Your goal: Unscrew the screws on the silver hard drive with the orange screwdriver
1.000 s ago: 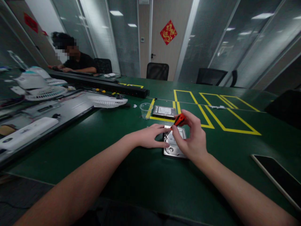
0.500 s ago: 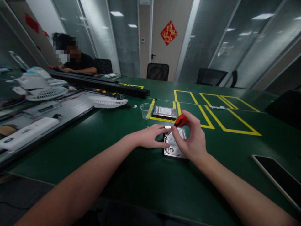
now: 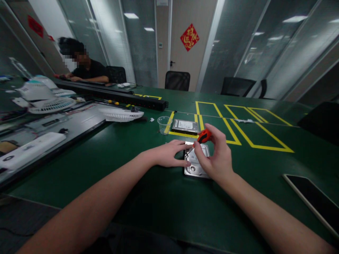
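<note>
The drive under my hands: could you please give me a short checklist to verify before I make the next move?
1. Drive lies flat on the table: ok.
2. Left hand steadies it: ok, thumb and forefinger reach over its left side; how firmly they press, cannot tell.
3. Right hand grips the screwdriver: ok, by the orange and black handle.
4. Screwdriver tip seated in a screw: cannot tell, too small here.
5. Cup upright and apart from the hands: ok, just left of the second drive.
6. Phone away from the drive: ok, off to the right.
</note>
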The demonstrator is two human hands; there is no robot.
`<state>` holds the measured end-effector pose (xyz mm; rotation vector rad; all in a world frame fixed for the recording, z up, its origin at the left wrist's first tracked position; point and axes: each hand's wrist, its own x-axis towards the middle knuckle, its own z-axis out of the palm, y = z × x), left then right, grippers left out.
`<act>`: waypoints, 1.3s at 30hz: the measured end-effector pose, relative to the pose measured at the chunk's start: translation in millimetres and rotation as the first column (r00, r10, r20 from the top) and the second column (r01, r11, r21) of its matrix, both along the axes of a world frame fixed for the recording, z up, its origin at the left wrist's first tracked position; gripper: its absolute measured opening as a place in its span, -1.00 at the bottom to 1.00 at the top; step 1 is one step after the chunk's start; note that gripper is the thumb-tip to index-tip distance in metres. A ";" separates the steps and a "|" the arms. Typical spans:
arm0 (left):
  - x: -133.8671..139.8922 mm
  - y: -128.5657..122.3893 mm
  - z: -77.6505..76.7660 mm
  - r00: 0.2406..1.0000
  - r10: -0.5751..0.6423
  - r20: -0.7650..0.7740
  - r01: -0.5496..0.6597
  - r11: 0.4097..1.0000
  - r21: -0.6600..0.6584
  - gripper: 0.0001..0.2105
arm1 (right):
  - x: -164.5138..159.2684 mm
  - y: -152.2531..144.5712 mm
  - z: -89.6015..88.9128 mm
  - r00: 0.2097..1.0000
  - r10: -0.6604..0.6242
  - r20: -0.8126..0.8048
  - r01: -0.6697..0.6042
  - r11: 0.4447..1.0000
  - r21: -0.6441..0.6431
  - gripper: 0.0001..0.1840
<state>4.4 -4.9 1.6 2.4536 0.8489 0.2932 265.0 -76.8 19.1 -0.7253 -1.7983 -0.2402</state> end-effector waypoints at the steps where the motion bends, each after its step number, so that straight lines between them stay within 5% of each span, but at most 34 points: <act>1: -0.1 0.2 -0.1 1.000 0.005 0.000 -0.005 1.000 -0.003 0.00 | -0.2 -0.8 -0.9 1.000 0.008 -0.004 -0.008 1.000 -0.017 -0.14; 39: 2.8 -2.3 5.5 0.999 -0.025 0.035 0.025 1.000 0.015 -0.10 | -4.6 -4.5 7.8 0.997 0.078 0.024 -0.078 0.997 -0.008 -0.15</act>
